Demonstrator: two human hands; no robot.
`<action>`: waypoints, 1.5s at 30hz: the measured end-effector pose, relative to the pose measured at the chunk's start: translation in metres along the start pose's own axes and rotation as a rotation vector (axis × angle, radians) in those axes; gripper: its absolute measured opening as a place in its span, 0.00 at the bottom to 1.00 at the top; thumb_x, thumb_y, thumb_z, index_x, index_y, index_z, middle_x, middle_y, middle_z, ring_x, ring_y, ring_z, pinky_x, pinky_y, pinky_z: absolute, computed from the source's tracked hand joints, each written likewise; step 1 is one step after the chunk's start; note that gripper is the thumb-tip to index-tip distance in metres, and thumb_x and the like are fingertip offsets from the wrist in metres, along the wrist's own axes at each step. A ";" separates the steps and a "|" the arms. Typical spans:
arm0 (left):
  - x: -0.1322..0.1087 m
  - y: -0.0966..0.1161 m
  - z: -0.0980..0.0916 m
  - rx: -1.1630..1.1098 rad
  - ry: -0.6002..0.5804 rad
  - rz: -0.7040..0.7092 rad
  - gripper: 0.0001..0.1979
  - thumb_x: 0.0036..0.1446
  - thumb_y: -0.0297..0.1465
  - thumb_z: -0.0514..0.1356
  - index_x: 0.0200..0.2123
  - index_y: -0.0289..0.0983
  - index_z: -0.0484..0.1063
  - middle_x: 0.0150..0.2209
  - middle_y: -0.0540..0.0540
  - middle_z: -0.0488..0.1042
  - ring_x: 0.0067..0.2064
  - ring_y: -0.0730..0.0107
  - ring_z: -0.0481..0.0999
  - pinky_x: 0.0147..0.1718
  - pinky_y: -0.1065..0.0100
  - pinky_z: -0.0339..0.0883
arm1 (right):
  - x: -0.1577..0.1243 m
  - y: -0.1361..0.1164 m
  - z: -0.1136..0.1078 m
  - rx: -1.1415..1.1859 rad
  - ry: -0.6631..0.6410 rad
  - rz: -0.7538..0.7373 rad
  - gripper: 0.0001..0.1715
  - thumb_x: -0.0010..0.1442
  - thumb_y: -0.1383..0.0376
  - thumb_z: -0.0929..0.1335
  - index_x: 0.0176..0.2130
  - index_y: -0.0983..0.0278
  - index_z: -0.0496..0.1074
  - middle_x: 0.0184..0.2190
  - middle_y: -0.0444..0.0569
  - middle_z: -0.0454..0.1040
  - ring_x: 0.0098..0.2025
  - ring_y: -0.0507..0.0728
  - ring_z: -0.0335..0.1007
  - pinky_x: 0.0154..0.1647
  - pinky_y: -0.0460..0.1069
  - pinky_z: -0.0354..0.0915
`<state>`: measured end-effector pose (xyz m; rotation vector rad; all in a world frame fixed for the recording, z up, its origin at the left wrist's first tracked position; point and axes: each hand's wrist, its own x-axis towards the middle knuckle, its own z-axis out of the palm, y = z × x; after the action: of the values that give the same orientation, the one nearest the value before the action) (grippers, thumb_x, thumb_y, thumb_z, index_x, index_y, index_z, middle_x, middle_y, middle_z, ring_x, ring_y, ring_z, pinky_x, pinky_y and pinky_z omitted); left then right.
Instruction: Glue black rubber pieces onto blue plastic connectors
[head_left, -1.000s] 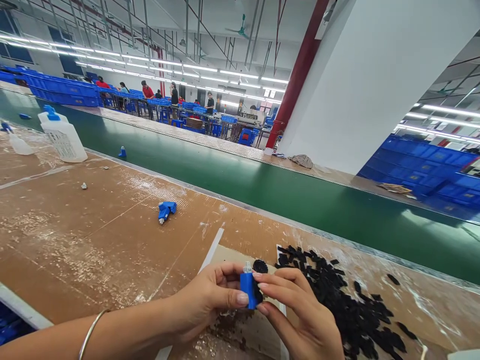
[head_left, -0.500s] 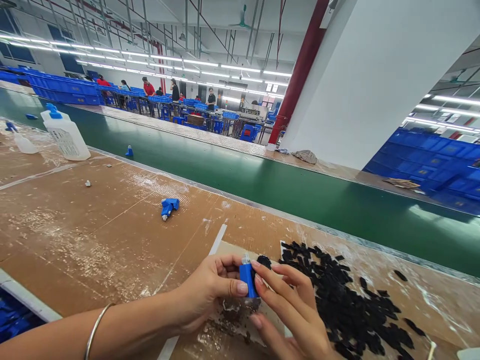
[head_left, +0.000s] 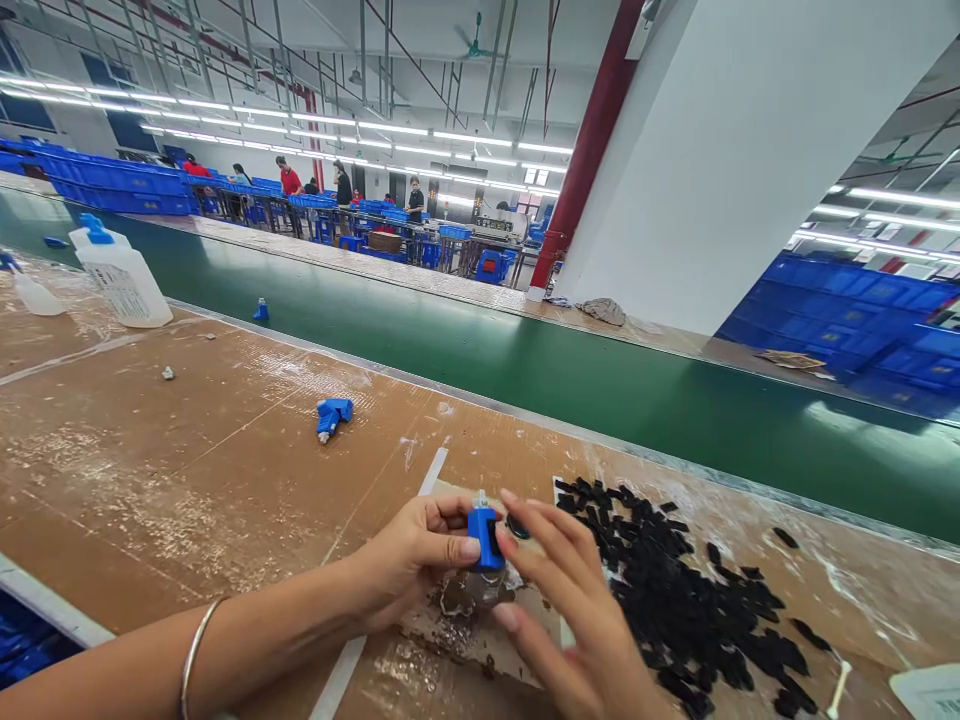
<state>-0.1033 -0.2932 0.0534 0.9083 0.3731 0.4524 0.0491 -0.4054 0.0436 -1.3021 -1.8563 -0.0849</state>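
Blue part (head_left: 485,538) is still gripped by left hand (head_left: 409,565) fingers; right hand (head_left: 581,615) fingers, earlier pinched on it, are now spread open

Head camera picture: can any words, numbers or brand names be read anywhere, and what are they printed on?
Nothing here can be read as text.
On the white bottle: dark print covers its side, but it is too small and blurred to read.
On the blue part held in the left hand: no writing shows.
On the blue crates at the right: no marking can be made out.
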 end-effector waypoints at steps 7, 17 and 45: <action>0.030 0.028 -0.044 0.041 0.170 0.115 0.17 0.47 0.33 0.65 0.41 0.32 0.71 0.31 0.46 0.71 0.31 0.75 0.69 0.28 0.75 0.61 | 0.009 0.031 -0.046 0.163 0.129 0.717 0.12 0.60 0.57 0.64 0.41 0.59 0.70 0.40 0.48 0.75 0.42 0.58 0.70 0.42 0.53 0.64; 0.049 0.063 -0.098 1.008 0.678 0.431 0.20 0.50 0.39 0.60 0.45 0.37 0.69 0.38 0.47 0.73 0.40 0.65 0.70 0.41 0.66 0.62 | 0.002 0.038 -0.037 -0.289 -0.665 0.591 0.14 0.53 0.75 0.61 0.38 0.66 0.70 0.39 0.53 0.70 0.46 0.62 0.65 0.47 0.54 0.60; 0.039 0.086 -0.155 2.049 0.850 0.190 0.17 0.57 0.29 0.48 0.49 0.41 0.67 0.49 0.42 0.70 0.49 0.51 0.68 0.42 0.55 0.65 | -0.013 0.040 -0.022 -0.477 -0.802 0.514 0.27 0.51 0.81 0.56 0.32 0.63 0.79 0.41 0.54 0.76 0.38 0.61 0.76 0.40 0.51 0.68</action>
<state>-0.1647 -0.1235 0.0322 2.7321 1.6835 0.5292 0.0952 -0.4075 0.0330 -2.3653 -2.1297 0.3340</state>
